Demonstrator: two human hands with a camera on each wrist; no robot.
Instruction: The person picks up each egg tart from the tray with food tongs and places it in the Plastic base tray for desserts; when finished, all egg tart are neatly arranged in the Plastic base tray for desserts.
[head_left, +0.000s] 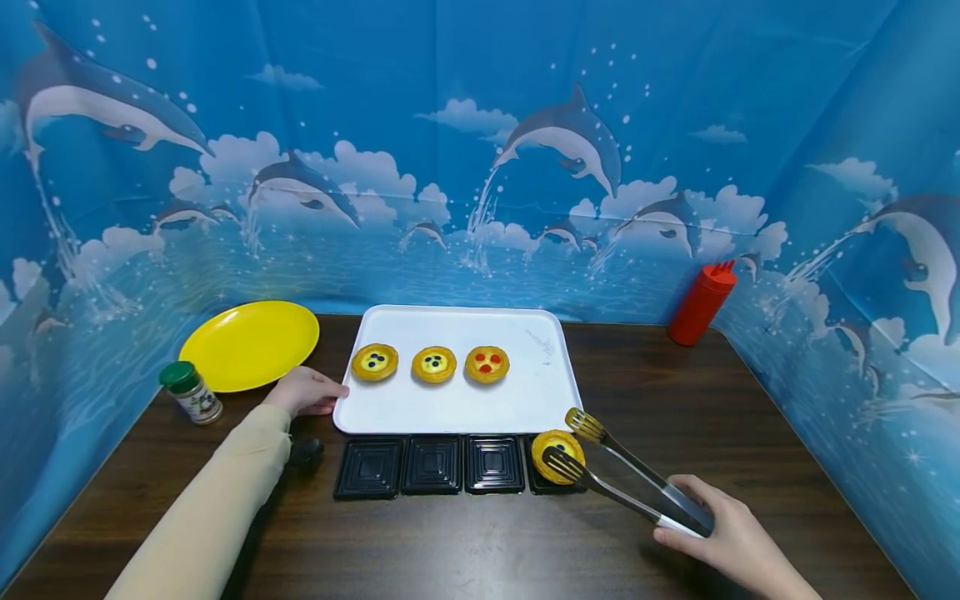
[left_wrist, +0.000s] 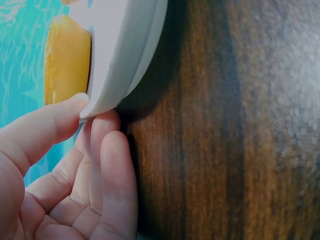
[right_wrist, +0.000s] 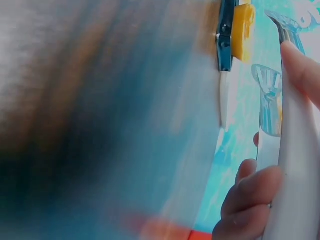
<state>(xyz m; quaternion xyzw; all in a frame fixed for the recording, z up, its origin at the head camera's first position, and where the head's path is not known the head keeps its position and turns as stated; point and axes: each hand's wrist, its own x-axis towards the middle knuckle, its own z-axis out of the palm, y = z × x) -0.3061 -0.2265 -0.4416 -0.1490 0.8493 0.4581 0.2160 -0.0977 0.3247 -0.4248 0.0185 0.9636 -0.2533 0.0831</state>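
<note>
My left hand pinches the left rim of a white tray, thumb on top and fingers beneath. On that tray sit two egg tarts with dark dots and one tart with red dots. My right hand grips a pair of food tongs, their arms spread. One fork-like tip overlaps a dark-dotted tart in the head view; the other is to its right, over the tray's corner. This tart rests in the rightmost black square dish, as the right wrist view shows side-on.
Several black square dishes line the tray's front edge. At the left are a yellow plate, a green-capped shaker and a small black object. A red squeeze bottle stands back right. Dolphin-print cloth encloses the table.
</note>
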